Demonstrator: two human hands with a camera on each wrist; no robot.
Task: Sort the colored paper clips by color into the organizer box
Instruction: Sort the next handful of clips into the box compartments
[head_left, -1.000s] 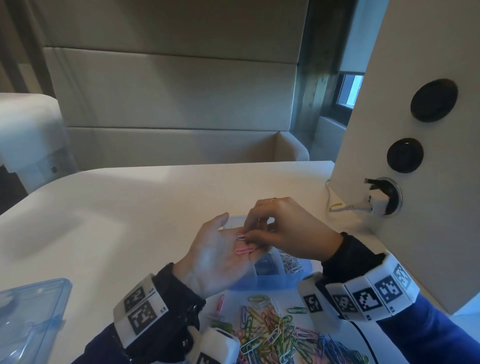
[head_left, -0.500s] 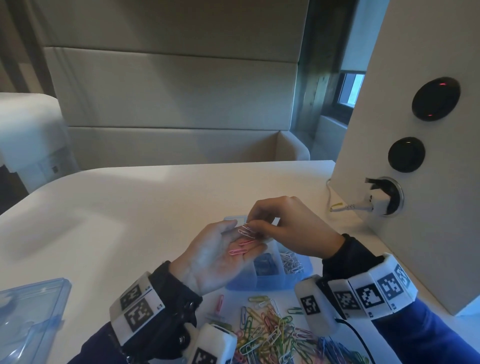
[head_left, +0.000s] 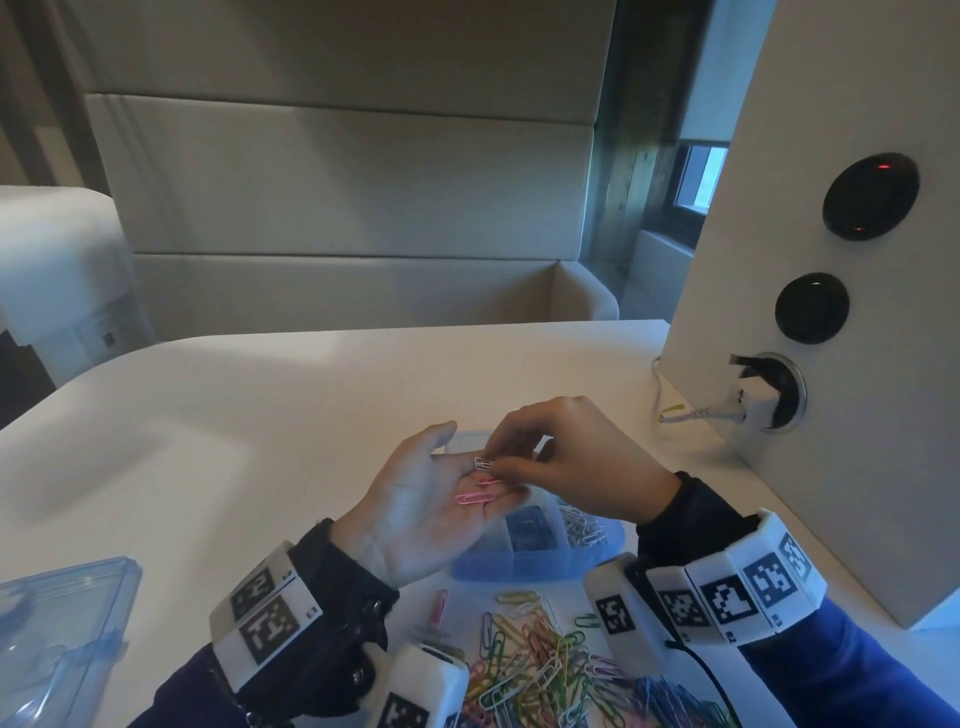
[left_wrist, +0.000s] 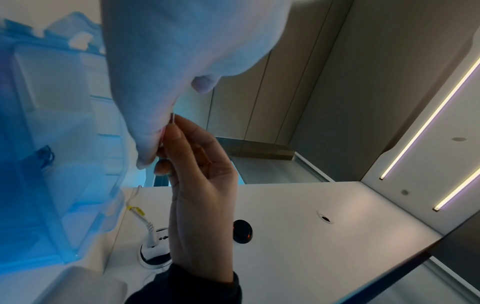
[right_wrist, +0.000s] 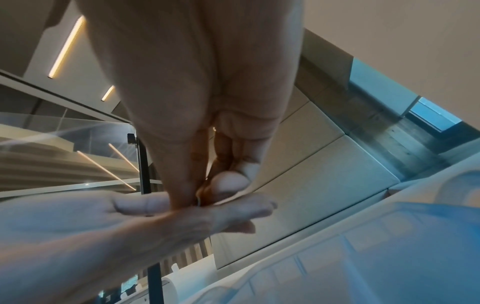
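The left hand lies palm up with its fingers straight above the blue organizer box, and pink paper clips rest loose across its fingers. The right hand reaches in from 3 o'clock and pinches a white paper clip between thumb and forefinger at the left hand's fingertips; the other right fingers curl above the pinch. In the right wrist view the thumb and fingertip meet just over the left palm, touching it.

In the box, the compartment at 3 o'clock holds a small heap of white clips; the middle one holds something dark blue that is too blurred to tell. A pile of mixed clips lies on the white table at 6 o'clock from the box, between the two wrists. A clear blue lid sits at 9 o'clock, well apart. A white plug is pushed into a socket at 3 o'clock.
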